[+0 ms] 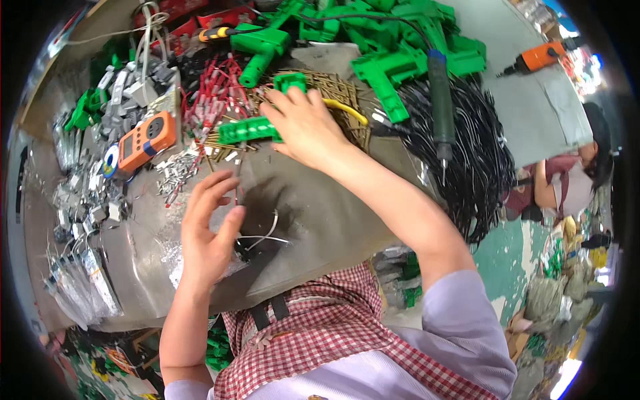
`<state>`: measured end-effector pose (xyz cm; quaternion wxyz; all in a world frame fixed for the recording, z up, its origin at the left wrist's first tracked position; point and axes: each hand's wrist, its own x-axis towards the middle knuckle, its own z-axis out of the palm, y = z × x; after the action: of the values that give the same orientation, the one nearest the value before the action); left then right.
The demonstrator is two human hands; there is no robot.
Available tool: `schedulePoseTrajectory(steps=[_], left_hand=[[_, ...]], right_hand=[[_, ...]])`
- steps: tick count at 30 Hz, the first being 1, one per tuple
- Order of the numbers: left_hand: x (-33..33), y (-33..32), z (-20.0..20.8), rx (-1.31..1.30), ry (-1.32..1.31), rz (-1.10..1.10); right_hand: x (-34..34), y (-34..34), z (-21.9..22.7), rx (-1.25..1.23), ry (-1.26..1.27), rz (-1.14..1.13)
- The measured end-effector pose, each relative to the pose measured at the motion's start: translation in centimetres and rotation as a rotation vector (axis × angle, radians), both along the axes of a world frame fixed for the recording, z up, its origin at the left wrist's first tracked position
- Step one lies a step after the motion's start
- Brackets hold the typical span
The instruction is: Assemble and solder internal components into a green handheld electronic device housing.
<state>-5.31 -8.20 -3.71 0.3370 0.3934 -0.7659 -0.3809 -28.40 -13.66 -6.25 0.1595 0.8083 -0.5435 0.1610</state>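
My right hand (307, 130) reaches over a green plastic tool housing (247, 131), its fingers across one end and the thumb at the lower edge. The housing lies tilted over a heap of long brass-coloured screws or rods (340, 90); my palm hides part of it. A curved yellow handle (350, 111) shows beside that hand. My left hand (210, 230) hovers over the near part of the table, fingers apart and holding nothing. White wires (267, 237) lie just right of it, and a pile of small metal parts (180, 173) lies beyond.
Green housings (400, 40) are heaped at the back. A dark electric screwdriver (441, 100) hangs above black cables (473, 160) at right. An orange meter (147, 141), grey switch parts (130, 87) and red wires (217, 83) sit at left. Another person (563, 177) is at far right.
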Motion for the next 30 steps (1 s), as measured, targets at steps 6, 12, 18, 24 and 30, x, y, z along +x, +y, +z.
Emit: schedulePoseTrajectory(steps=[6,12,18,24,30], left_hand=[[1.8,1.2,-0.5,0.654,0.810,-0.047],[4.0,1.9,-1.7,0.540,0.964,0.056],[6.5,1.7,-2.4,0.560,1.016,0.232],[6.8,2.8,-2.9,0.610,1.020,0.278],[6.6,2.8,-3.2,0.576,0.966,0.253]], right_hand=[[4.6,6.5,3.8,0.169,-1.342,0.443],[-0.4,8.6,1.5,0.000,-0.799,0.105],[-9.8,8.7,-2.2,0.003,0.110,-0.452],[-10.4,9.2,-0.9,0.135,-0.096,-0.244],[-7.3,6.5,-1.7,0.055,-0.122,-0.100]])
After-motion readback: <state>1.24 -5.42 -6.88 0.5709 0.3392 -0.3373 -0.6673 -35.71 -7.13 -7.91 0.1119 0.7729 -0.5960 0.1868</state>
